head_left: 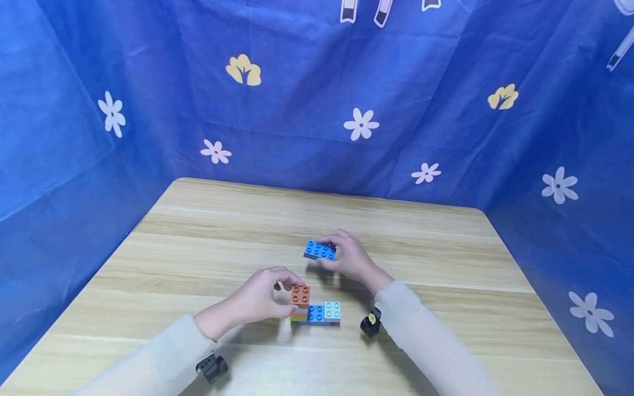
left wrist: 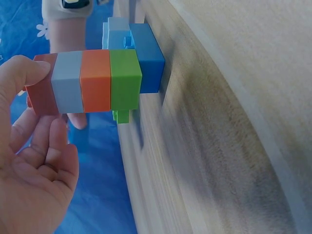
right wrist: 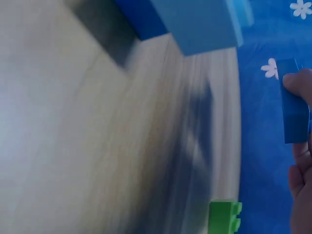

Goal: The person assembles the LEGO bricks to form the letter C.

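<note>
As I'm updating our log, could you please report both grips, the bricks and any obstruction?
Left grip pinching reddish-brown top brick of the stack. Right grip holding a blue brick off the table. No loose object visible between blue brick and stack.

Bright, even light, seemingly from overhead, fills the space before me; soft grey shadows pool on the pale wood-grained worktop point(head_left: 198, 220) beneath both long white sleeves point(head_left: 428, 333). The left-wrist view is faintly hazy; the right-wrist view smears the worktop's shadows and softens the near pale-blue plastic block point(right wrist: 200, 24).
</note>
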### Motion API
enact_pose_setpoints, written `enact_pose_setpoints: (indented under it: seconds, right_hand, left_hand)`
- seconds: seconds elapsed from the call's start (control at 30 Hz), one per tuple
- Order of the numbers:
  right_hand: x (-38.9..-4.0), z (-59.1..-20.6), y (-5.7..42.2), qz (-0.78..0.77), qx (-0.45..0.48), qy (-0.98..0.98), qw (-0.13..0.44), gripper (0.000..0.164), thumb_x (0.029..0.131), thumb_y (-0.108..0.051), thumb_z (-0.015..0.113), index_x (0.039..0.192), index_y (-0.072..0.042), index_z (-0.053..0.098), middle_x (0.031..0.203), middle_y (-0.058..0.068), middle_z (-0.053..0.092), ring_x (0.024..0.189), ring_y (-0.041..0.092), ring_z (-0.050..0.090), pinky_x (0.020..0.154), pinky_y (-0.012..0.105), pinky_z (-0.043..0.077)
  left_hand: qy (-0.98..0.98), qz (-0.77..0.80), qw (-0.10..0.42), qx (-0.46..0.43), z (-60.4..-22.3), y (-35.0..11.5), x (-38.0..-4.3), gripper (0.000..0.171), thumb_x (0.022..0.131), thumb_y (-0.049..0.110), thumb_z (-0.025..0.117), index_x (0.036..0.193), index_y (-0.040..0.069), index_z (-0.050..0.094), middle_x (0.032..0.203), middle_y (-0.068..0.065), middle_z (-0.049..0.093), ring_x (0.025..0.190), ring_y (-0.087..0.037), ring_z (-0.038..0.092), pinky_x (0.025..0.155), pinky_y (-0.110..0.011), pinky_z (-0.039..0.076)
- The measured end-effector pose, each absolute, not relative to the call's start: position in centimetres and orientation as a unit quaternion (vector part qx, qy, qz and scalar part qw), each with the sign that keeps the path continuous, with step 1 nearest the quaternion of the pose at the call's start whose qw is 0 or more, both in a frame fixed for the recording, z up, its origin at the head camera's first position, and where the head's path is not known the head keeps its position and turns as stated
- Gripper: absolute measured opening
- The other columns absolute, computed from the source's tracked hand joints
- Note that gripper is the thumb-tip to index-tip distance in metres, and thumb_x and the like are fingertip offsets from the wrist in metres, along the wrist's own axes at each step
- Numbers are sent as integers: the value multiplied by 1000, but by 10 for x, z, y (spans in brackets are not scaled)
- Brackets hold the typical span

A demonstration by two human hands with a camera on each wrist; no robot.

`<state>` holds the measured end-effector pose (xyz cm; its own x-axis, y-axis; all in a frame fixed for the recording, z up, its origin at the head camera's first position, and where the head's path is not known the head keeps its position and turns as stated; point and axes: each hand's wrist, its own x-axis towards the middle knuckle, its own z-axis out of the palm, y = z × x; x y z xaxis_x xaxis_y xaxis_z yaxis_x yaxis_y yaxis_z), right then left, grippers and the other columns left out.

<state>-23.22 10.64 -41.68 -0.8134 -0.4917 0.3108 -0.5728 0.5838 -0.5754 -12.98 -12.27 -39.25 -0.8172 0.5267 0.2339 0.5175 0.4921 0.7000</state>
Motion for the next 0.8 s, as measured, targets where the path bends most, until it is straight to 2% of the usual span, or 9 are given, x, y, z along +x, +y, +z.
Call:
enact_pose_setpoints:
  seconds: [0.2,0.3,0.5,0.63,0.8]
  right_hand:
    - [-211,-406,112,401,316,-858,57,44,70,-20,83,112,-15,69,98,-5,60,87,12,53,80,43,49]
    - [-200,-400,114,426,338,-837,58,43,70,-16,83,111,-13,69,97,-5,61,88,12,54,81,44,50]
    - [-182,-390,118,431,391,-811,54,42,70,-15,82,109,-9,69,101,-4,63,91,12,55,82,37,50]
    - [-173,-384,119,429,419,-800,23,39,72,-15,80,109,-10,68,102,-4,62,91,11,56,78,30,51]
    - [-168,-381,120,423,435,-795,-6,38,73,-15,80,109,-12,69,102,-5,61,88,10,56,72,29,53]
  left_hand:
    - [864,403,5,300,-391,-123,-130,35,69,10,80,102,11,68,91,11,63,84,-20,59,75,-35,51]
    - [864,402,4,303,-391,-123,-130,35,69,10,80,101,11,68,91,11,63,84,-18,59,75,-35,52]
    - [864,401,6,304,-390,-123,-130,34,69,11,80,101,9,68,91,10,63,84,-17,58,74,-34,52]
    - [866,399,5,300,-391,-124,-130,34,69,11,80,100,7,68,91,9,63,83,-16,58,73,-33,52]
    - [867,399,3,299,-392,-123,-131,34,69,11,80,100,8,68,90,10,63,83,-15,58,74,-35,52]
